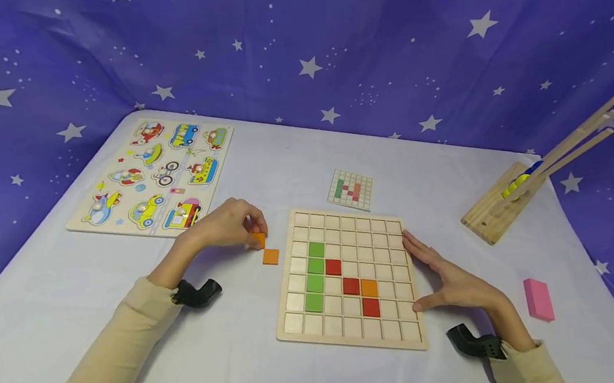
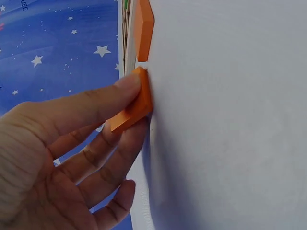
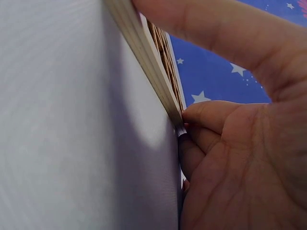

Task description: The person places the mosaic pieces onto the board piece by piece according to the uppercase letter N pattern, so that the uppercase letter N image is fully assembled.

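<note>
My left hand (image 1: 230, 223) pinches an orange square tile (image 2: 136, 108) between thumb and fingers, left of the wooden grid board (image 1: 349, 339). A second orange tile (image 1: 271, 256) lies flat on the table just beside it. On the board, several green tiles (image 1: 314, 283) form a column, red tiles (image 1: 351, 286) step down diagonally, and one orange tile (image 1: 369, 288) sits in a cell. My right hand (image 1: 451, 279) rests against the board's right edge, thumb and fingers spread apart along it. In the right wrist view the fingertips touch the board's side.
A small pattern card (image 1: 351, 189) lies behind the board. At the back left is a vehicle puzzle board (image 1: 168, 195). A wooden stand (image 1: 490, 220) with upright slats and a pink block (image 1: 539, 300) are on the right. A starry purple cloth (image 1: 275, 96) hangs behind the table.
</note>
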A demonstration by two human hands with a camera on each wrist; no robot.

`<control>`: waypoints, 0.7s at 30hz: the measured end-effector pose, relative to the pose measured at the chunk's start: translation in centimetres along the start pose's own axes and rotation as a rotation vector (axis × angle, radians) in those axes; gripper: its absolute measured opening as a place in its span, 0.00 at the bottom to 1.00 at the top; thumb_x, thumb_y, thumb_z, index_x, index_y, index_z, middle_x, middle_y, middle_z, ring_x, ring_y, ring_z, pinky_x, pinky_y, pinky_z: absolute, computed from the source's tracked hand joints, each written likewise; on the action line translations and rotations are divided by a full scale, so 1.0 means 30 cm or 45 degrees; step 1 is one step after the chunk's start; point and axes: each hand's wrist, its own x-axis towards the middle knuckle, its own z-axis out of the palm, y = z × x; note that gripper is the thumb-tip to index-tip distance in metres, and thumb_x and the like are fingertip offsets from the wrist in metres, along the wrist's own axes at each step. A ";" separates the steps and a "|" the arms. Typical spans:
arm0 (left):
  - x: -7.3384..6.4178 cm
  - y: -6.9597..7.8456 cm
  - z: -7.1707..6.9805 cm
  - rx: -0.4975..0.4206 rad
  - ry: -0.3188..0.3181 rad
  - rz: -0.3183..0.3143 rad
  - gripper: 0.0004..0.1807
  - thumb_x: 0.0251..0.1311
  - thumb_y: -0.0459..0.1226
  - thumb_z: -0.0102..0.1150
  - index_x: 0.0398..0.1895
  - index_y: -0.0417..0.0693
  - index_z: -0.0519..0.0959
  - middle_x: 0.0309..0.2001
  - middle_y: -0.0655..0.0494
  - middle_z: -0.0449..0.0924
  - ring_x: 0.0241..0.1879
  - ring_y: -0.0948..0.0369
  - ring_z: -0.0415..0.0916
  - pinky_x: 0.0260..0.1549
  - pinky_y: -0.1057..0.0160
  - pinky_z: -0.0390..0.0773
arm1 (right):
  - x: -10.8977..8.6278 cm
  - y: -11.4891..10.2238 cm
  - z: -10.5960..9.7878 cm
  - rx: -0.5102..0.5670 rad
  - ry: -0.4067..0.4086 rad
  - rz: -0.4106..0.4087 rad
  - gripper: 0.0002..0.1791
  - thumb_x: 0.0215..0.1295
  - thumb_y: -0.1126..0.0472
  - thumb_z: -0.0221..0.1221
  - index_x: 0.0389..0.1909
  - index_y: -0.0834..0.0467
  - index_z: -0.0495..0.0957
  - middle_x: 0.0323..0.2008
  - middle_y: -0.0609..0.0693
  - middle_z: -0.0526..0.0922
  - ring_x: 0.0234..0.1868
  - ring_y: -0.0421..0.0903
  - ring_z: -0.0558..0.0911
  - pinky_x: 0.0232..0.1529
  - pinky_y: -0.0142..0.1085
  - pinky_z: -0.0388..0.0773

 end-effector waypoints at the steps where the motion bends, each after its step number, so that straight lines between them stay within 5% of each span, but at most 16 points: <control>1: 0.001 -0.001 0.000 -0.004 0.011 0.003 0.10 0.41 0.31 0.74 0.29 0.48 0.84 0.27 0.60 0.82 0.28 0.63 0.75 0.31 0.65 0.74 | -0.001 -0.001 0.000 0.000 0.001 0.004 0.66 0.39 0.55 0.76 0.76 0.56 0.43 0.78 0.53 0.34 0.77 0.53 0.33 0.71 0.34 0.24; 8: 0.006 -0.010 0.000 -0.046 0.067 -0.008 0.11 0.44 0.29 0.71 0.34 0.45 0.86 0.34 0.56 0.87 0.32 0.64 0.81 0.33 0.66 0.77 | -0.001 -0.002 0.001 -0.022 0.000 0.005 0.67 0.38 0.55 0.77 0.76 0.55 0.43 0.78 0.52 0.35 0.77 0.54 0.34 0.63 0.15 0.27; 21: 0.029 -0.019 0.011 -0.171 0.173 -0.041 0.07 0.48 0.35 0.71 0.33 0.48 0.88 0.34 0.55 0.88 0.33 0.63 0.81 0.34 0.66 0.74 | -0.001 0.001 -0.003 -0.034 -0.001 -0.009 0.66 0.39 0.55 0.77 0.76 0.56 0.43 0.78 0.52 0.35 0.77 0.53 0.33 0.62 0.14 0.28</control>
